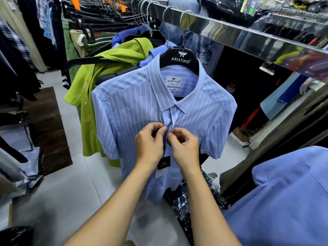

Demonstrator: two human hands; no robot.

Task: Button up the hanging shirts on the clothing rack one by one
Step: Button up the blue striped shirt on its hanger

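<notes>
A light blue shirt with white stripes (127, 110) hangs on a black hanger (180, 58) from the shiny metal rail (248, 34). Its collar lies folded and the front placket runs down the middle. My left hand (149, 142) pinches the left edge of the placket at chest height. Facing it, my right hand (184, 148) pinches the right edge, thumbs nearly touching. A black price tag (164, 162) dangles on a string just below the hands. The button between my fingers is hidden.
A lime green shirt (88, 107) hangs just left of the striped one, with more blue shirts behind. A plain blue garment (284, 201) fills the lower right. Dark trousers hang on a rack at the back left. Plastic-wrapped clothes (188, 203) lie on the grey tiled floor.
</notes>
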